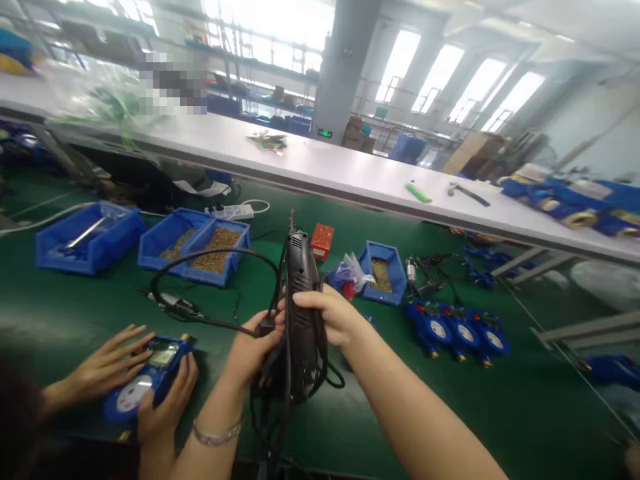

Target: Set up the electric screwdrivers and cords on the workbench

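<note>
Your two hands hold a black electric screwdriver (pixel 301 313) upright over the green-matted desk (pixel 525 413), its tip pointing away from you. Your right hand (pixel 336 313) wraps closed around the middle of the tool's ribbed body; your left hand (pixel 250 353), with a thin silver bracelet (pixel 216 435) at the wrist, closes on the tool's lower left side where its black cord (pixel 200 257) gathers. The cord loops out to the left across the mat and hangs in coils under the tool.

Open matting lies to your right and in front of your right forearm, out to the row of three round blue water meters (pixel 463 333) lying side by side. Beyond the tool stand a small red box (pixel 323 240), a crumpled clear plastic bag (pixel 350 272) and a small blue plastic bin of brass-coloured parts (pixel 384 272). To the far left sit two more blue bins of brass-coloured parts (pixel 207 248) and a larger blue bin holding a metal rod (pixel 89 237).

Close on your left, another person's two hands (pixel 107 367) grip a blue meter with a small display (pixel 147 385), leaving little room on that side. A long white shelf (pixel 325 167) runs across above the desk's far edge, carrying a green-handled tool (pixel 419 193) and a dark hammer-like tool (pixel 467 194).
</note>
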`<state>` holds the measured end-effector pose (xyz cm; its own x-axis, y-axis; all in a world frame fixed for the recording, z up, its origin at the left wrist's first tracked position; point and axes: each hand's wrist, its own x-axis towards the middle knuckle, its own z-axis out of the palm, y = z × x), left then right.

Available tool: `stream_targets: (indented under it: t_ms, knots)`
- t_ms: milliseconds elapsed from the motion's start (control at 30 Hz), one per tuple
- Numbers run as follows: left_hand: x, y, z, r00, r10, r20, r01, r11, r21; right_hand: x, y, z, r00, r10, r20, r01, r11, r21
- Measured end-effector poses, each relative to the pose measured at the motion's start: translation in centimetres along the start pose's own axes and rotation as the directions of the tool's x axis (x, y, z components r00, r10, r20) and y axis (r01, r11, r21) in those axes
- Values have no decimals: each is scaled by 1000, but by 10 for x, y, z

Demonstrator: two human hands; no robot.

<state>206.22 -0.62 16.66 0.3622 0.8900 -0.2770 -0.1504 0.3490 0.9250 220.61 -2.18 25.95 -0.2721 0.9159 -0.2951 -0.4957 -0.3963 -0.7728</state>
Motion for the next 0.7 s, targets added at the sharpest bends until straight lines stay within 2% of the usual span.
stream_targets:
  t_ms: [100,167,300,367,467,600,700]
  knots:
    - [77,8,-6,999,-46,22,47,998,-49,83,-28,-51,995,76,-63,-80,995,-58]
    - [124,8,-11,999,-35,26,35,999,-1,128,-41,-81,987,106,-124,-120,986,-113]
    - [192,-2,-22,999,-35,-12,37,991,129,192,-55,-128,966,168,-194,-206,959,-195]
    - [213,-10,-28,998,-58,-36,63,986,155,214,-58,-146,963,179,-201,-222,950,-220]
    - [229,-23,-37,996,-62,-68,74,979,193,239,-56,-165,966,198,-167,-236,936,-260]
    - [239,-40,-53,988,-27,-152,73,949,306,263,-42,-182,977,193,-86,-211,915,-344]
    - [241,-52,-65,980,-28,-195,106,909,403,274,-28,-192,979,169,-111,-199,900,-388]
